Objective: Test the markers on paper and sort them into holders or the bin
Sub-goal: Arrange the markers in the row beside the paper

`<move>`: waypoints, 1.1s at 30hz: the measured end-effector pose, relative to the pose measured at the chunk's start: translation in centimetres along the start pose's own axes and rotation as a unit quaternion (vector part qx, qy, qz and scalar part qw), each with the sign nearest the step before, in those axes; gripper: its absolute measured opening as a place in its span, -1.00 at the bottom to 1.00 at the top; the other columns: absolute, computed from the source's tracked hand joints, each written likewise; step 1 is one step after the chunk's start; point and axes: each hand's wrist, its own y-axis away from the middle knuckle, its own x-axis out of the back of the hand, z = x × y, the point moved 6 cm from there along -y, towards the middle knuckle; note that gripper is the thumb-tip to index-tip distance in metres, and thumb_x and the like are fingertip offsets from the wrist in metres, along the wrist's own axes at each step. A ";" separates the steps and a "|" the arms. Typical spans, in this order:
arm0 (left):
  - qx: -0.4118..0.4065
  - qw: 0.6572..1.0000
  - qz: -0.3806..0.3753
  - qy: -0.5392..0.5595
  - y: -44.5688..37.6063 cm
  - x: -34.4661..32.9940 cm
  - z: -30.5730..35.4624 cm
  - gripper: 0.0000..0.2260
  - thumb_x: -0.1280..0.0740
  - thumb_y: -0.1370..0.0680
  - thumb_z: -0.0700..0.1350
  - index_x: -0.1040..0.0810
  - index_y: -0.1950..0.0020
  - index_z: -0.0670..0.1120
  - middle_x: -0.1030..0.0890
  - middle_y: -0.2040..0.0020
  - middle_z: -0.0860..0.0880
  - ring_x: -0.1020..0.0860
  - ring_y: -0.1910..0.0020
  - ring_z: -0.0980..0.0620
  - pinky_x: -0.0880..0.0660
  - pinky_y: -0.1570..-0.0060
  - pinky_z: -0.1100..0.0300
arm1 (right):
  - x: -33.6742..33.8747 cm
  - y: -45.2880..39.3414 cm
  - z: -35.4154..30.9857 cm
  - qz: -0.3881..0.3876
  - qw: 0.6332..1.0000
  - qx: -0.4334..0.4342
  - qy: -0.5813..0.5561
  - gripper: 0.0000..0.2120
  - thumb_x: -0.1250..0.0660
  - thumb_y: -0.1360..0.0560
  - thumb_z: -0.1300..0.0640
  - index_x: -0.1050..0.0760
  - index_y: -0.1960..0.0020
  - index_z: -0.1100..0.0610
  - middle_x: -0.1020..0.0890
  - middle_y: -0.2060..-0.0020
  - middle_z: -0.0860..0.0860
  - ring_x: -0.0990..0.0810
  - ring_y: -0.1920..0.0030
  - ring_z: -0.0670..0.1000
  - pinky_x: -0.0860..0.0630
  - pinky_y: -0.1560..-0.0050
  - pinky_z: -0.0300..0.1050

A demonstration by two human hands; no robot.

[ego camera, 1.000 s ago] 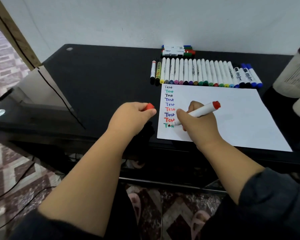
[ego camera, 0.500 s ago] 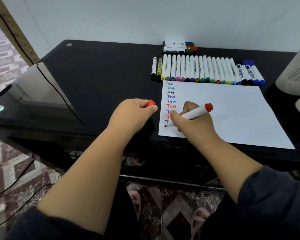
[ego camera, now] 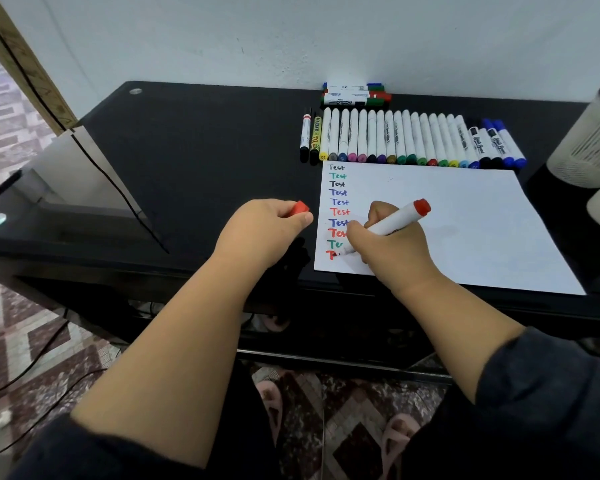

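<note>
My right hand (ego camera: 387, 251) grips a white marker with a red end (ego camera: 397, 219), its tip pressed on the white paper (ego camera: 471, 230) at the lower left, where a red letter begins. Above it runs a column of "Test" words in black, green, blue and red. My left hand (ego camera: 262, 230) pinches the red cap (ego camera: 299, 208) just left of the paper. A row of several white markers (ego camera: 406, 140) lies along the paper's far edge. A small stack of markers (ego camera: 355, 95) rests against the wall.
Two white cylindrical holders (ego camera: 589, 143) stand at the right edge, one holding markers. The black glass table (ego camera: 194, 150) has a shiny box-like object (ego camera: 66, 174) at its left. The near table edge runs just under my wrists.
The right hand's marker has started a new red stroke below the green word. The left hand with the cap stays put. The view shifted slightly.
</note>
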 end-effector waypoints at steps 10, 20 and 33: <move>0.001 1.000 -0.003 -0.016 0.1 -0.1 0.0 -0.66 -0.27 -0.56 0.11 -0.47 -0.32 0.11 -0.52 0.15 0.14 -0.52 0.17 0.10 -0.53 0.06 0.12 | 0.0 0.0 0.0 -0.002 1.000 0.008 0.014 -0.71 -0.28 -0.51 0.20 -0.24 0.31 0.14 -0.41 0.42 -0.15 -0.47 0.43 -0.27 -0.26 0.52 -0.47; 0.002 1.000 -0.004 -0.011 0.2 -0.2 0.1 -0.66 -0.27 -0.55 0.11 -0.48 -0.32 0.11 -0.53 0.14 0.12 -0.52 0.16 0.09 -0.53 0.06 0.12 | 0.3 0.2 0.0 0.002 1.000 0.003 -0.021 -0.69 -0.25 -0.51 0.26 -0.19 0.33 0.13 -0.43 0.60 -0.24 -0.43 0.49 -0.38 -0.21 0.54 -0.49; -0.010 0.999 -0.011 -0.035 0.4 -0.1 0.4 -0.66 -0.28 -0.55 0.09 -0.46 -0.33 0.12 -0.43 0.22 0.23 -0.49 0.20 0.16 -0.51 0.13 0.17 | 0.8 0.3 0.1 0.054 0.997 0.002 -0.054 -0.65 -0.23 -0.48 0.31 -0.13 0.35 0.12 -0.32 0.56 -0.09 -0.34 0.57 -0.25 -0.16 0.56 -0.43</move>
